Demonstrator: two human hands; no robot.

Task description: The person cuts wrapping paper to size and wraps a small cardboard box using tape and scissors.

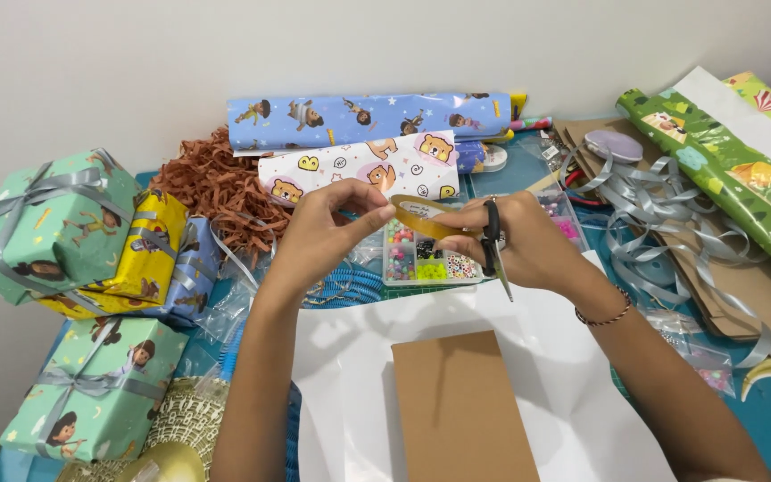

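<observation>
Two hands meet over a gold tape roll above the white paper.

Left hand (pixel 327 228) pinches the loose end of the tape (pixel 423 214) with thumb and forefinger; right hand (pixel 515 243) is closed on the roll and also grips black-handled scissors (pixel 493 245), blade pointing down. Most of the roll is hidden behind the right fingers. Below lies a brown box (pixel 461 411), its near edge cut off, on white paper (pixel 350 366). Behind the hands a bead tray (pixel 426 259) is partly covered; its contents are hard to make out.
</observation>
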